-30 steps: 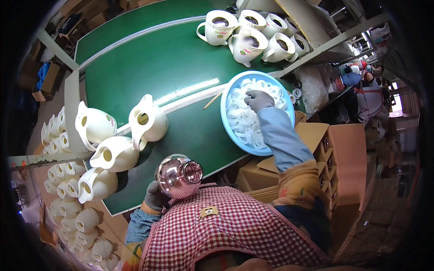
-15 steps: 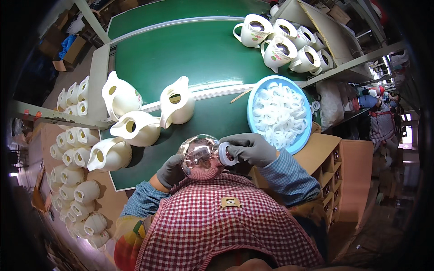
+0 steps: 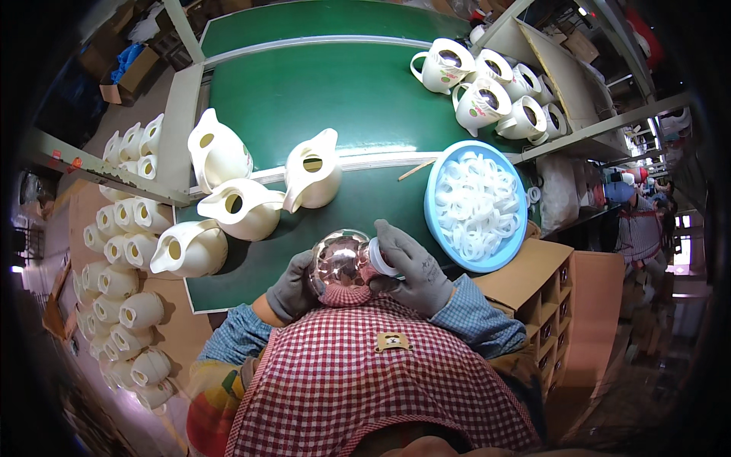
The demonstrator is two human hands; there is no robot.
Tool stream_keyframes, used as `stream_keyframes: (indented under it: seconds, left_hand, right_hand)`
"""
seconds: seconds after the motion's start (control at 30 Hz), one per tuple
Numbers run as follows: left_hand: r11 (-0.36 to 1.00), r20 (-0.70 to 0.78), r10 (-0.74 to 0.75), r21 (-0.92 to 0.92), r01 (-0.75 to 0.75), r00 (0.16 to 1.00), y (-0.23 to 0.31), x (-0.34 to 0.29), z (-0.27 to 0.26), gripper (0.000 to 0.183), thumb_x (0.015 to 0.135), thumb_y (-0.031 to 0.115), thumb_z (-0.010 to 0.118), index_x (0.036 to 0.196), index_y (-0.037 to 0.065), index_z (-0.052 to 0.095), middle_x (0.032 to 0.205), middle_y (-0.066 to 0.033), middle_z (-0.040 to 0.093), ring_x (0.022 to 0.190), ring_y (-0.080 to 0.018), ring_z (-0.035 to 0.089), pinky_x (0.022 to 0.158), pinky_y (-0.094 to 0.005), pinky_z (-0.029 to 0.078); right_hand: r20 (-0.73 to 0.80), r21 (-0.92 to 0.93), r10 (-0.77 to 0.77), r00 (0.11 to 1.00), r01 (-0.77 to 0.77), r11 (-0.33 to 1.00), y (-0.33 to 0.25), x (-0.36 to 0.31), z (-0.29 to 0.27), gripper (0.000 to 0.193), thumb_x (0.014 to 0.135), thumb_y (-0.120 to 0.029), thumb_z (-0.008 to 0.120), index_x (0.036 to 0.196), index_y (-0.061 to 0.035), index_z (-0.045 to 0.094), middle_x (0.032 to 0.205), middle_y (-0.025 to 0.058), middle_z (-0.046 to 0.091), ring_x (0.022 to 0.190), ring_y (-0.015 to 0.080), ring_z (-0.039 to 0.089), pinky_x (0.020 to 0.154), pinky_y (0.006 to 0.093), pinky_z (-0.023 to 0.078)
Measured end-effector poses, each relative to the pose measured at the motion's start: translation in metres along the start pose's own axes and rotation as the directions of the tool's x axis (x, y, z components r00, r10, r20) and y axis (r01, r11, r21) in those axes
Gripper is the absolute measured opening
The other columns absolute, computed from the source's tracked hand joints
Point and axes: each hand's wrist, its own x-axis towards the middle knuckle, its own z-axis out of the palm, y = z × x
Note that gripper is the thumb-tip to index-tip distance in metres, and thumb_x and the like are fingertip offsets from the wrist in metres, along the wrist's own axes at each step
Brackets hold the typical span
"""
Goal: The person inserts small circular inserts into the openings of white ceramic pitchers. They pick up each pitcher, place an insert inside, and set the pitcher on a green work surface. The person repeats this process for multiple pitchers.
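Note:
A round, silvered glass vacuum flask liner (image 3: 339, 263) lies sideways in front of my apron, its neck to the right. My left hand (image 3: 292, 289), in a grey glove, grips the rounded end. A translucent white ring (image 3: 378, 257) sits around the neck. My gloved right hand (image 3: 419, 276) holds this ring, thumb below and fingers above, the palm near its outer side. Right of it, a blue basin (image 3: 432, 206) is heaped with similar white rings (image 3: 476, 202).
Cream jug bodies (image 3: 312, 171) stand on the green table (image 3: 304, 91) at left. Several handled jugs (image 3: 482, 104) with dark mouths stand far right. More cream bodies (image 3: 141, 312) fill the lower left. A partitioned cardboard box (image 3: 525, 274) is at right; a thin stick (image 3: 416, 170) lies near the basin.
My right hand has turned from pinching the ring's edge to spanning it, with fingers raised and palm toward the neck. The whole view has shifted slightly.

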Motion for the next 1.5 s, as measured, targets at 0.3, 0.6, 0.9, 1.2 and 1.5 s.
stream_keyframes:
  seconds: [0.3,0.6,0.9,1.2,1.5]
  left_hand:
    - [0.992,0.009,0.023,-0.122,-0.021,1.0,-0.002,-0.013,-0.016,0.059,0.104,0.04,0.047,0.153,0.007,0.043,0.152,-0.0146,0.053,0.138,-0.03,0.052,0.12,-0.0479,0.038]
    - [0.959,-0.11,0.268,-0.064,-0.276,0.957,0.017,-0.047,-0.045,0.072,0.094,0.036,0.067,0.155,0.011,0.038,0.151,-0.0127,0.051,0.138,-0.029,0.051,0.118,-0.0489,0.04]
    - [0.905,-0.184,0.405,-0.056,-0.421,0.895,0.013,-0.089,-0.081,0.075,0.097,0.033,0.07,0.158,0.008,0.033,0.156,-0.0126,0.046,0.142,-0.0277,0.047,0.121,-0.0458,0.037]
    - [0.921,-0.127,0.385,0.116,-0.371,0.914,0.021,-0.074,-0.08,0.069,0.099,0.035,0.066,0.156,0.007,0.038,0.154,-0.0125,0.049,0.142,-0.0281,0.048,0.121,-0.0461,0.036]
    - [0.976,0.127,0.169,0.119,-0.184,0.977,0.025,-0.013,-0.033,0.063,0.102,0.03,0.062,0.155,0.004,0.038,0.153,-0.0145,0.05,0.138,-0.0288,0.051,0.119,-0.0447,0.039]
  right_hand:
    - [0.104,0.028,-0.062,0.993,0.06,0.998,0.006,0.015,0.014,0.083,0.091,-0.025,0.075,0.159,-0.0013,0.033,0.159,0.0338,0.031,0.146,0.0476,0.038,0.119,0.0515,0.034]
    - [0.013,0.191,0.282,0.959,-0.279,0.941,0.075,0.095,0.03,0.097,0.083,-0.044,0.074,0.164,-0.0163,0.029,0.166,0.0323,0.017,0.154,0.0501,0.018,0.123,0.0516,0.024]
    - [-0.222,0.002,0.356,0.908,-0.364,0.931,0.137,0.137,0.127,0.061,0.072,-0.017,0.086,0.129,-0.0143,0.065,0.161,0.0263,0.028,0.14,0.0446,0.044,0.115,0.0472,0.042]
    - [-0.442,0.781,0.41,0.797,0.118,0.613,0.116,-0.008,-0.077,0.042,0.088,-0.003,0.074,0.127,-0.0002,0.062,0.126,0.0126,0.068,0.111,0.0219,0.067,0.094,0.033,0.055]
    - [-0.396,0.71,0.057,0.916,0.267,0.652,-0.002,-0.028,-0.03,0.053,0.081,-0.005,0.081,0.131,0.001,0.063,0.158,0.0259,0.039,0.142,0.0373,0.047,0.114,0.0454,0.044]
